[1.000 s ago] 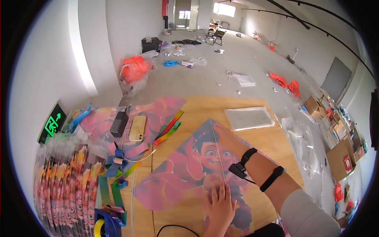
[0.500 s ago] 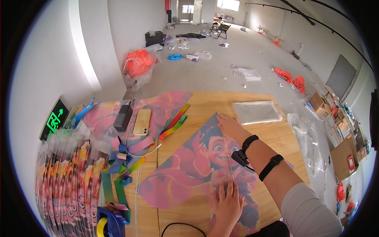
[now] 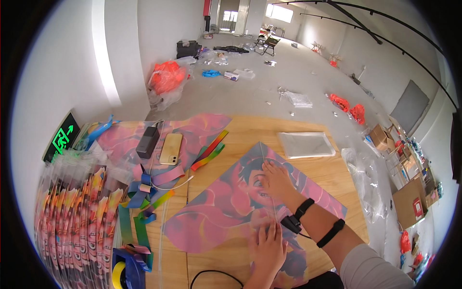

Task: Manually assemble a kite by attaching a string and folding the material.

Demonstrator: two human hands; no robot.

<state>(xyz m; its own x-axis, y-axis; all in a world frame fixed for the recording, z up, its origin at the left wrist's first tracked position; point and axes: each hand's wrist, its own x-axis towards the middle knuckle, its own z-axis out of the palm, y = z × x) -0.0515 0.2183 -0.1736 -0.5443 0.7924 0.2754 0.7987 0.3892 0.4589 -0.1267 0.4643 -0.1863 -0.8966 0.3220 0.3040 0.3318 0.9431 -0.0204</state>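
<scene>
A diamond-shaped kite, printed with a cartoon figure on pink and purple swirls, lies flat on the wooden table. A thin pale rod or line runs down its middle from the far tip. My right hand rests on the printed head, fingers stretched along that line. Nearer to me, my left hand lies over the lower part of the kite, its fingers extended beside the line. Neither hand is wrapped round anything. Black straps with a small dark device sit on my right wrist and forearm.
Left on the table are a phone, a black power brick, coloured ribbons, a blue tape dispenser and packed printed kites. Clear plastic sleeves lie at the far right. Boxes stand beyond.
My right hand has slid from the kite's far tip down along the middle line toward me. My left hand stays on the lower part. The whole view has shifted slightly.
</scene>
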